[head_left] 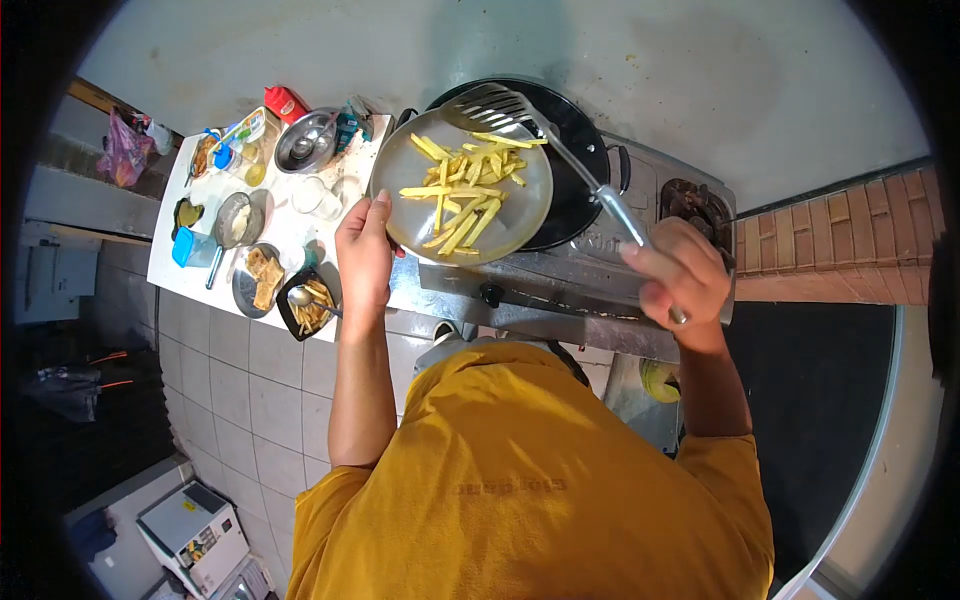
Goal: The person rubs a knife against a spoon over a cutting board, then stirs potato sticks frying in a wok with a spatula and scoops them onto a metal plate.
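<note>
My left hand [366, 246] grips the near left rim of a round metal plate [400, 165], thumb on top. Pale yellow fries [470, 190] lie in a loose heap on it. My right hand [683, 272] is closed around the handle of a slotted metal spatula [620, 212]. Its slotted head hangs over the plate's far edge, just beyond the fries. Behind and partly under the plate, a large black pan [572, 195] stands on the metal stove [590, 270]; the plate hides much of its inside.
On the white table [345, 190] at the left are a red bottle [284, 103], a metal bowl [306, 142], glasses, a plate of browned food [262, 280] and a black bowl of fries [308, 306]. Dark pieces [695, 208] lie at the stove's right end, beside a brick wall [830, 245].
</note>
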Demonstrator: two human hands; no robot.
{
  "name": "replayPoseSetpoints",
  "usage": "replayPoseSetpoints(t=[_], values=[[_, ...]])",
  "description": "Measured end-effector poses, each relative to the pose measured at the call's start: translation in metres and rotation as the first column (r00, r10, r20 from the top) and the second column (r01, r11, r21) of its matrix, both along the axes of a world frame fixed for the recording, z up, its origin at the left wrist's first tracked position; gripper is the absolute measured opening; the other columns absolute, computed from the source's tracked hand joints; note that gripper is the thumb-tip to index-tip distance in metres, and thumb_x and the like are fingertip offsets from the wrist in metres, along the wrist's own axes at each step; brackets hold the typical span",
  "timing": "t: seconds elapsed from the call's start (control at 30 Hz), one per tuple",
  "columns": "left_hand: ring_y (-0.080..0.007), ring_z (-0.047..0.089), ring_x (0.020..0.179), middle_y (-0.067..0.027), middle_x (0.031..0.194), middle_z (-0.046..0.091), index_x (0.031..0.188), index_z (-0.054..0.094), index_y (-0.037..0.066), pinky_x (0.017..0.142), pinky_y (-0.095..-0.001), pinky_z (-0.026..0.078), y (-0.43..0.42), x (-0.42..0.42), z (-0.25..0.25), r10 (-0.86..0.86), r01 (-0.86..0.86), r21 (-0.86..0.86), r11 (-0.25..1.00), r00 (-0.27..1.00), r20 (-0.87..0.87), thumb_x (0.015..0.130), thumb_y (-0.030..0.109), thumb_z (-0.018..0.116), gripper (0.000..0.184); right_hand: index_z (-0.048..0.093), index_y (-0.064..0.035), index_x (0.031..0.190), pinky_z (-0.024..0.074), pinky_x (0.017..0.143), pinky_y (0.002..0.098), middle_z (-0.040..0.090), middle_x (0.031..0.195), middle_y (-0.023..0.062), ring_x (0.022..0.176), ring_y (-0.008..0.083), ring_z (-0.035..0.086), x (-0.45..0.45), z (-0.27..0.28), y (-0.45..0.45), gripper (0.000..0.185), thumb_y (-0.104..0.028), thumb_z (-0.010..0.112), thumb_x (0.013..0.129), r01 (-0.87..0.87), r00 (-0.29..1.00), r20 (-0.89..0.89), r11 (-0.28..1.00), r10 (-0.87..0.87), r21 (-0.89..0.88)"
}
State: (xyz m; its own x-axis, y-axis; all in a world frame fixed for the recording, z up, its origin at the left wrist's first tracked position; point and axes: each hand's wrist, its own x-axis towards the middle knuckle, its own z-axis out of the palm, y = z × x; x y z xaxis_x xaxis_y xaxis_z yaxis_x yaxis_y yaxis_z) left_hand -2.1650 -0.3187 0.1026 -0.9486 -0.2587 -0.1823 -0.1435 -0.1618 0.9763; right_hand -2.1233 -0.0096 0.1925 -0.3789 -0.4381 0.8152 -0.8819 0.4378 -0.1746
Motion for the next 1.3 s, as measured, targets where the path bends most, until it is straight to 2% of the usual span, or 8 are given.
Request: replayPoseSetpoints(t=[0.2,0.27,0.37,0.47,0.8,0.93,1.03,1.3], values=[[-0.0037,0.043,0.052,0.0032,0.065,0.054,0.080,0.062,0.006,0.046,-0.0205,0.033,-0.005,0.005,-0.008,0.031,-0.031,0.022,0.999,1.000,-0.002,0.097,0.024,0.055,0.026,0.070,0.0009,0.091,0.0459,0.053,0.0285,0.059,0.066,0.0128,0.055,0.0205,0.054,-0.031,-0.023,0.014,0.027,-0.023,0.058,0.095,0.498,0.845,0.450,0.734,-0.290,-0.462],[-0.0033,0.043,0.054,0.0038,0.066,0.054,0.084,0.064,0.005,0.048,-0.0200,0.033,-0.018,0.014,-0.016,0.092,-0.091,0.018,0.996,0.996,-0.016,0.097,0.024,0.056,0.024,0.070,0.0006,0.091,0.0474,0.056,0.0292,0.063,0.069,0.0154,0.056,0.0207,0.059,-0.049,-0.028,0.016,0.027,-0.023,0.059,0.095,0.616,0.755,0.580,0.633,-0.306,-0.468],[-0.0049,0.051,0.065,0.0022,0.077,0.060,0.092,0.064,0.003,0.057,-0.0206,0.040,-0.042,0.029,-0.024,0.173,-0.173,0.019,0.985,0.985,-0.011,0.097,0.025,0.058,0.024,0.069,-0.0013,0.089,0.0488,0.059,0.0331,0.068,0.077,0.0177,0.062,0.0248,0.066,-0.076,-0.042,0.013,0.024,-0.022,0.060,0.094,0.676,0.686,0.479,0.723,-0.548,-0.141],[-0.0050,0.056,0.072,0.0014,0.084,0.063,0.094,0.064,0.004,0.063,-0.0202,0.044,-0.065,0.041,-0.038,0.235,-0.234,0.032,0.972,0.972,-0.017,0.097,0.024,0.058,0.021,0.068,-0.0032,0.087,0.0480,0.058,0.0381,0.065,0.074,0.0184,0.064,0.0335,0.065,-0.100,-0.069,0.007,0.022,-0.023,0.060,0.093,0.579,0.791,0.304,0.810,-0.532,-0.089],[-0.0048,0.058,0.076,0.0008,0.087,0.064,0.094,0.063,0.003,0.066,-0.0214,0.046,-0.093,0.081,-0.057,0.410,-0.410,-0.012,0.912,0.912,0.006,0.097,0.024,0.057,0.022,0.070,-0.0056,0.084,0.0498,0.066,0.0413,0.063,0.071,0.0209,0.071,0.0401,0.063,-0.153,-0.099,-0.011,0.038,-0.039,0.054,0.095,0.612,0.629,0.590,0.790,-0.505,0.024],[-0.0060,0.058,0.078,-0.0002,0.088,0.064,0.093,0.062,0.002,0.069,-0.0221,0.047,-0.092,0.089,-0.064,0.452,-0.453,0.020,0.892,0.892,0.009,0.097,0.024,0.057,0.023,0.073,-0.0068,0.086,0.0488,0.074,0.0387,0.066,0.073,0.0183,0.076,0.0331,0.066,-0.183,-0.102,0.002,0.047,-0.044,0.047,0.096,0.610,0.468,0.735,0.781,-0.491,0.133],[-0.0067,0.059,0.079,-0.0009,0.090,0.064,0.095,0.062,0.002,0.070,-0.0218,0.047,-0.094,0.089,-0.071,0.429,-0.430,0.017,0.903,0.902,0.047,0.097,0.024,0.057,0.023,0.072,-0.0045,0.088,0.0424,0.059,0.0316,0.053,0.056,0.0053,0.057,0.0153,0.052,-0.205,-0.101,0.011,0.048,-0.045,0.049,0.096,0.484,0.345,0.893,0.870,-0.291,0.096],[-0.0072,0.060,0.081,-0.0016,0.092,0.065,0.097,0.062,0.001,0.071,-0.0221,0.048,-0.092,0.095,-0.086,0.482,-0.483,-0.002,0.876,0.874,0.063,0.097,0.024,0.058,0.023,0.069,-0.0047,0.089,0.0317,0.052,0.0246,0.039,0.056,-0.0035,0.054,0.0066,0.038,-0.223,-0.086,0.015,0.044,-0.044,0.050,0.097,0.082,0.414,0.900,0.990,-0.135,0.111]])
